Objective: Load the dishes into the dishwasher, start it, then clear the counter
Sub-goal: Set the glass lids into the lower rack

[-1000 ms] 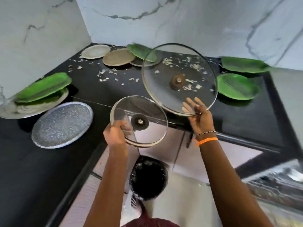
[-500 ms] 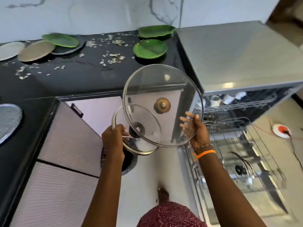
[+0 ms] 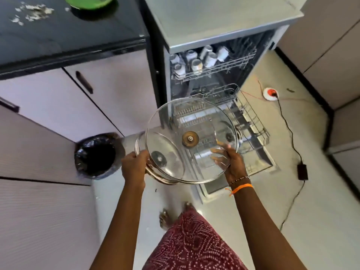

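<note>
Head view, looking down at my two hands in front of the open dishwasher [image 3: 224, 43]. My right hand [image 3: 232, 164] holds the large glass lid [image 3: 194, 121] by its near right rim, fingers spread behind the glass and thumb over the edge, so the hand is clamped on the lid; the lid faces me, tilted, its brass-coloured knob [image 3: 190, 138] near the centre. My left hand [image 3: 134, 164] grips the small glass lid [image 3: 155, 173] at its left rim, fingers curled round the metal band; this lid lies behind and lower left of the large one, overlapped by it, and its dark knob [image 3: 159, 158] shows through the glass. Whether the two lids touch I cannot tell. Both lids hang above the floor, just left of the pulled-out lower rack [image 3: 253, 121], which is seen partly through the large lid. The upper rack [image 3: 214, 65], farther off, carries several cups [image 3: 196, 65] set on their sides. On the far left, the black counter [image 3: 78, 36] bears a green plate [image 3: 89, 1] at the top edge and scattered white scraps [image 3: 31, 12]. A bin lined with a black bag [image 3: 95, 154] stands on the floor to the left, against the cabinet [image 3: 48, 106]. On the right, a black cable [image 3: 288, 131] runs across the floor from a round red-and-white socket [image 3: 270, 92]. An orange band [image 3: 241, 187] and a beaded bracelet [image 3: 240, 179] circle my right wrist.
</note>
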